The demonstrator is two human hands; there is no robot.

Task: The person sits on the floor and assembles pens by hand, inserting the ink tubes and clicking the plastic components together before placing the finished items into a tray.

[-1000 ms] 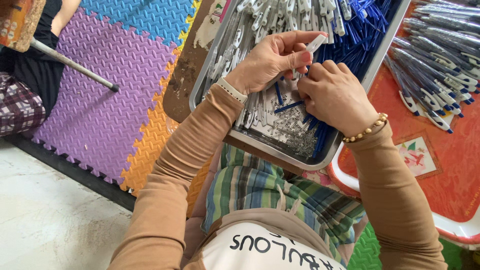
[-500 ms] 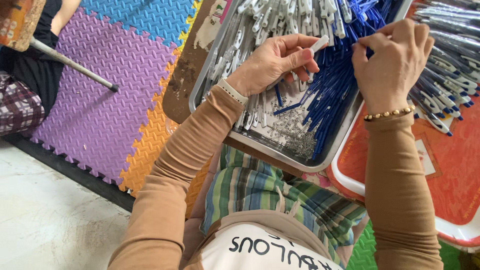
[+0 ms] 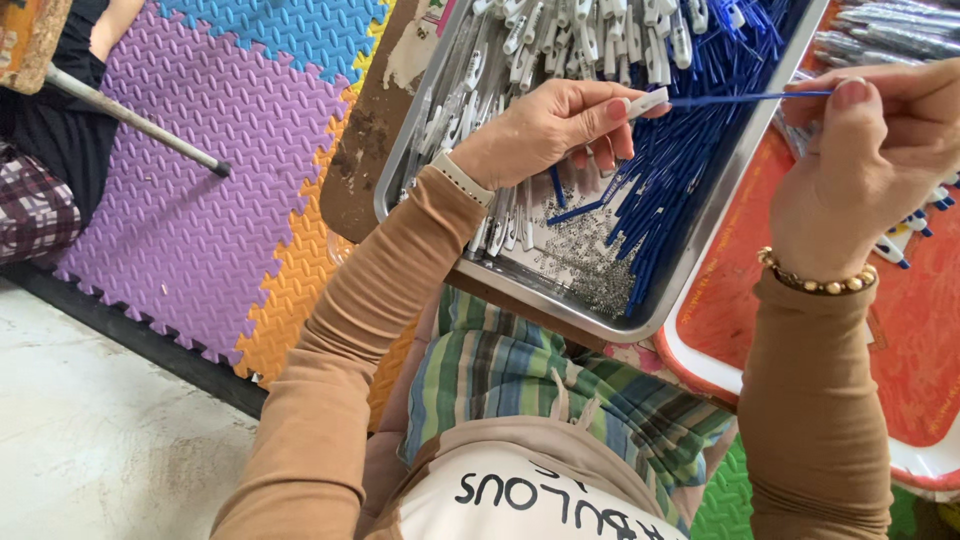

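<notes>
My left hand (image 3: 545,130) pinches a white pen barrel (image 3: 648,102) over a metal tray (image 3: 560,305). A thin blue refill (image 3: 745,97) runs from the barrel's tip to my right hand (image 3: 870,160), which grips its far end at the right edge. The tray holds several white pen barrels (image 3: 590,40), a heap of blue refills (image 3: 690,160) and a scatter of small metal springs (image 3: 585,265). Both arms wear tan sleeves. A beaded bracelet is on my right wrist and a watch on my left.
A red tray with a white rim (image 3: 900,330) at the right holds several finished pens (image 3: 880,40). Foam puzzle mats (image 3: 190,200) in purple, blue and orange cover the floor. Another person sits at the upper left beside a metal rod (image 3: 135,120). Bare concrete floor (image 3: 90,430) lies lower left.
My right hand left my left hand, reached up right over the blue refills, and now holds a refill whose other end meets the barrel in my left hand.
</notes>
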